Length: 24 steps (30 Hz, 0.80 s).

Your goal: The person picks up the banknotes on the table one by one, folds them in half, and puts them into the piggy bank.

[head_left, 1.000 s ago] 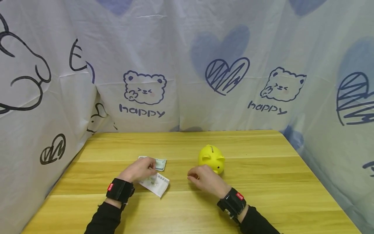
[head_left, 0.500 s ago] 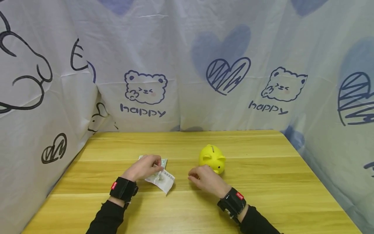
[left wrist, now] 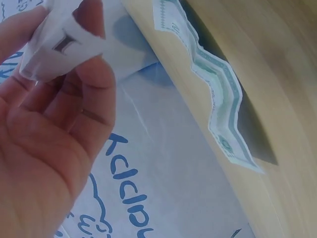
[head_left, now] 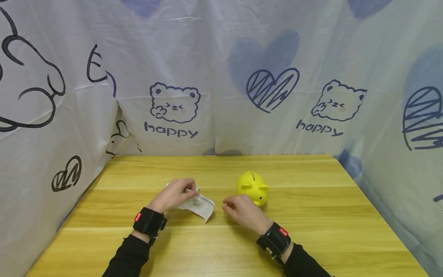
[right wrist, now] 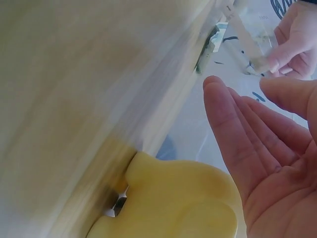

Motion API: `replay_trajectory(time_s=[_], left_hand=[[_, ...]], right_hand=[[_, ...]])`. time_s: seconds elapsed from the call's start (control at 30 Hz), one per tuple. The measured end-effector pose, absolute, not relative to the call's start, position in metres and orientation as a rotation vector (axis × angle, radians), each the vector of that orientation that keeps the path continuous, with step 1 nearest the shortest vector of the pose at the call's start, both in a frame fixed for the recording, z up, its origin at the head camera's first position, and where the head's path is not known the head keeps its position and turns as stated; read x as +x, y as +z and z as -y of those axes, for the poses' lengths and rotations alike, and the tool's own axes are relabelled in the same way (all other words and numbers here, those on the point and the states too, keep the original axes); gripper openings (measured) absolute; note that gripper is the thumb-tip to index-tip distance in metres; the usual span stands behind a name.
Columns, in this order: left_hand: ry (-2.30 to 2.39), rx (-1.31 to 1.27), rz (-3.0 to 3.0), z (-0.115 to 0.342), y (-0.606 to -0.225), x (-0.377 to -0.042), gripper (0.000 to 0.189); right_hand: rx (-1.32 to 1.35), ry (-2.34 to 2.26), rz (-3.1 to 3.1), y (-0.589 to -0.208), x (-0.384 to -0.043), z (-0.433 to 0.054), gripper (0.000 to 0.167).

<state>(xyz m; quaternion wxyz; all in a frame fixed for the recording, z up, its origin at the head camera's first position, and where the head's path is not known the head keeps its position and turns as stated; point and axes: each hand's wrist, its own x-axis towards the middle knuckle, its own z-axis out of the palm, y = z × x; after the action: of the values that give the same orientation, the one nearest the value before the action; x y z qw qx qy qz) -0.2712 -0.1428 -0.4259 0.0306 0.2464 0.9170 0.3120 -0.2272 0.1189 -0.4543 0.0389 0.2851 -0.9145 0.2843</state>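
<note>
1. While the left hand pinches one pale banknote between thumb and fingers, the note's free end stretches toward the right hand, its near corner drooping.
2. A second banknote lies on the table beyond the left hand, apart from the pinched one.
3. The right hand holds nothing; its fingers are extended, with a clear gap between them and the thumb. It is just in front of a yellow piggy bank; I cannot tell whether they touch.
4. All of this is at a wood-grain table, its planks yellowish with darker streaks. White cloth hangs behind and along both sides, printed with blue hearts, bear faces and the word "happy".
5. Each wrist wears a black band with a red tag, below which come black sleeves.
6. From the head, only slivers of the second note show past the left hand; the left wrist view shows it nearly whole, creased in zigzags.
7. The piggy bank's top slot appears in the head view, whereas the right wrist view gives its rounded yellow body and the right palm.
</note>
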Motion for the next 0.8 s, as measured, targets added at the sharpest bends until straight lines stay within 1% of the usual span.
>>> replay_trajectory(time_s=[0.2, 0.5, 0.67, 0.8], left_hand=[[0.99, 0.782, -2.851, 0.138, -0.424, -0.271, 0.016], [1.083, 0.879, -2.858, 0.128, -0.422, -0.269, 0.01], [1.125, 0.894, -2.851, 0.12, -0.42, -0.271, 0.01], [1.155, 0.884, -2.857, 0.115, -0.42, -0.272, 0.009]], right_hand=[[0.833, 0.883, 2.792, -0.455, -0.227, -0.118, 0.027], [0.835, 1.058, 2.729, -0.453, -0.226, -0.117, 0.043], [0.85, 1.058, 2.655, -0.453, -0.226, -0.117, 0.044], [0.813, 1.078, 2.624, -0.451, -0.225, -0.117, 0.047]])
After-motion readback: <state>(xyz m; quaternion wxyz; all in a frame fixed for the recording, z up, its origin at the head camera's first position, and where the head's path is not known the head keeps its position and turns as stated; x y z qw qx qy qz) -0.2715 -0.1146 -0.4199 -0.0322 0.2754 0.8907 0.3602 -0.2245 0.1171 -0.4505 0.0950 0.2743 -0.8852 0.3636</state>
